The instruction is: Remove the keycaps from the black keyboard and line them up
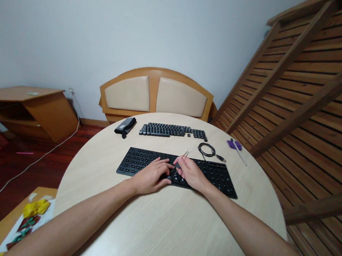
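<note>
A black keyboard base [137, 161], its keycaps off over most of it, lies across the table in front of me. My left hand [155, 174] rests on the middle of it with fingers stretched out and apart, the fingertips close to my right hand. Just to the right, my right hand [189, 171] is closed on a thin keycap puller [187, 153], whose two fine wire ends stick up above my fingers. Its lower end points down toward the keys between my hands. A few keycaps [175, 178] sit on the base's lower middle, partly hidden by my fingers.
Removed keycaps [173, 131] lie in keyboard order behind the base. A dark folded pouch [126, 126] is at back left. A coiled USB cable [207, 149], a purple cloth [234, 144] and a thin white stick [239, 152] lie right. The round table [148, 231] stands near leaning wooden slats [314, 98].
</note>
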A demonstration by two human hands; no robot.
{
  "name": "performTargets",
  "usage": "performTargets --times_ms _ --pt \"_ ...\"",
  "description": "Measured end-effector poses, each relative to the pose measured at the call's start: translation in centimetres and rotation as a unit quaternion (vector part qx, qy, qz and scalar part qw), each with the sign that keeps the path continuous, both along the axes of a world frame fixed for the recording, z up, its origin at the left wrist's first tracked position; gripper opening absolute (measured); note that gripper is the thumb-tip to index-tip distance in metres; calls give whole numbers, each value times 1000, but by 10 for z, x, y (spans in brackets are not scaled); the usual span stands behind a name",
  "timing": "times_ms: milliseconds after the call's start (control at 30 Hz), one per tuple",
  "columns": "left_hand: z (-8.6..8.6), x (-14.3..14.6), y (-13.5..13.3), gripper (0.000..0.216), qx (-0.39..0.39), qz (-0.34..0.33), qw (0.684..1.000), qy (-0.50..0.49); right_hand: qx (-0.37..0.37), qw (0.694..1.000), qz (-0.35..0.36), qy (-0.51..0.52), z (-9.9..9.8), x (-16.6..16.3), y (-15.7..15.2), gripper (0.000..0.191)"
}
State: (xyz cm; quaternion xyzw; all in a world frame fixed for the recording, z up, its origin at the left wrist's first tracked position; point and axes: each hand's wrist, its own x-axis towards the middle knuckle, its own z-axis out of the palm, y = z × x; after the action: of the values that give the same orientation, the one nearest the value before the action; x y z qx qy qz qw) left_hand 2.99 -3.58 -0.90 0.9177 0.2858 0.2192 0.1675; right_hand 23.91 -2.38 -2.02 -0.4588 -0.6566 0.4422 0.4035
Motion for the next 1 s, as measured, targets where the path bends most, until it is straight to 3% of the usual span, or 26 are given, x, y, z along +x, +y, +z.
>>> performTargets --times_ms 267,533,700,1000 --pt "5 1 -1 11 -49 12 996 -71 -31 996 -45 77 3 4 10 44" --pt "6 8 9 14 -32 119 988 -92 -31 993 -76 82 15 13 10 47" --pt "15 10 40 16 2 125 990 -71 -28 994 -67 84 16 19 11 47" --pt "22 28 125 23 69 161 985 0 -60 994 -32 90 17 15 5 48"
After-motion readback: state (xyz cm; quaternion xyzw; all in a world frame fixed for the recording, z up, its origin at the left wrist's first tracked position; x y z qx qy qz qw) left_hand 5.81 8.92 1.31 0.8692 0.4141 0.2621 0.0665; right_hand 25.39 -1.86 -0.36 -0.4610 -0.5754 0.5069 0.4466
